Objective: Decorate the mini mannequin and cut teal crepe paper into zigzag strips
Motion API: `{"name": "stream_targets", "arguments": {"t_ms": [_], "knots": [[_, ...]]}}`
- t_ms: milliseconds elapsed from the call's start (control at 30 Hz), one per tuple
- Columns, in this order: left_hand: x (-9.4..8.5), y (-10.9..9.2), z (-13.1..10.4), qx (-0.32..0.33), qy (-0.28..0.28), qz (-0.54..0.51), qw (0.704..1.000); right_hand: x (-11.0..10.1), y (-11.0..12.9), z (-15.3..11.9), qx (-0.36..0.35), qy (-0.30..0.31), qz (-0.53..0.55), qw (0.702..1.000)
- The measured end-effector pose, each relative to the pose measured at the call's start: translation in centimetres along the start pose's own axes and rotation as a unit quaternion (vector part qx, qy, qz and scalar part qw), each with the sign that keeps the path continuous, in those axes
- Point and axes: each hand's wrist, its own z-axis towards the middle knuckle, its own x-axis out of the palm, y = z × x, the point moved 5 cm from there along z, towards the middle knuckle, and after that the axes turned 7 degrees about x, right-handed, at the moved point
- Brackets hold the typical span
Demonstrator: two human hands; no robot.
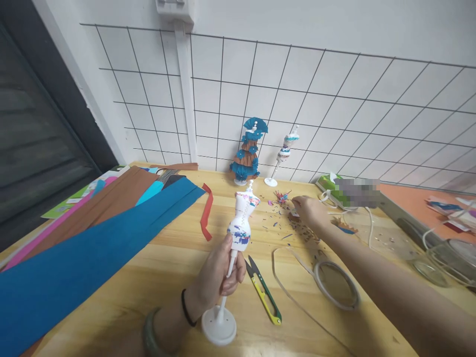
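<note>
Left hand (219, 275): forearm enters from bottom edge, fist closed, thumb side up, dark band and green bangle on wrist. Right hand (307, 208): arm stretched forward from lower right, palm down, fingers bent, tips low and pinched together.

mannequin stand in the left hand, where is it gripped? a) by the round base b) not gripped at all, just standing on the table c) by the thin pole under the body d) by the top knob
c: the left hand is closed around the thin pole of the small mannequin, between its painted body and the round base, while the right hand reaches into the paper scraps farther back.
</note>
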Motion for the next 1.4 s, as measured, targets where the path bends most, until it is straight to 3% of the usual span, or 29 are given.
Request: {"name": "stream_targets", "arguments": {"t_ms": [133, 267, 433, 600, 800, 833, 1000, 1200, 1300, 1400], "knots": [[-0.3, 0.0, 0.3, -0.012, -0.013, 0.004, 1.000, 2.2, 1.2, 2.3, -0.042, 0.043, -0.065, 0.996], [-0.6, 0.0, 0.4, -0.014, -0.016, 0.003, 1.000, 4.1, 2.0, 2.9, -0.073, 0.081, -0.083, 0.991], [-0.4, 0.3, 0.4, -0.023, -0.004, 0.006, 1.000, 4.0, 1.4, 1.9, -0.078, 0.093, -0.030, 0.992], [-0.3, -0.3, 0.0, 0.022, -0.021, 0.032, 0.999, 1.0, 1.3, -2.1, -0.057, 0.031, 0.104, 0.992], [0.4, -2.2, -1.2, 0.161, -0.065, 0.133, 0.976, -3.5, 3.7, -11.3, -0.056, -0.041, 0.264, 0.962], [0.5, -2.2, -1.4, 0.170, -0.070, 0.142, 0.973, -4.0, 4.3, -12.7, -0.056, -0.033, 0.289, 0.955], [1.2, -1.9, -1.7, 0.171, -0.052, 0.119, 0.977, -4.0, 8.2, -17.3, -0.022, 0.120, 0.484, 0.867], [2.5, -1.5, -1.7, 0.138, 0.031, -0.069, 0.988, -3.2, 13.2, -19.7, -0.121, 0.221, 0.569, 0.783], [3.1, -0.6, -1.6, 0.105, 0.060, -0.110, 0.986, -2.5, 13.6, -20.1, -0.078, 0.214, 0.615, 0.755], [3.4, 0.8, -1.4, 0.102, 0.075, -0.100, 0.987, -1.5, 13.5, -20.4, -0.009, 0.244, 0.664, 0.706]]}}
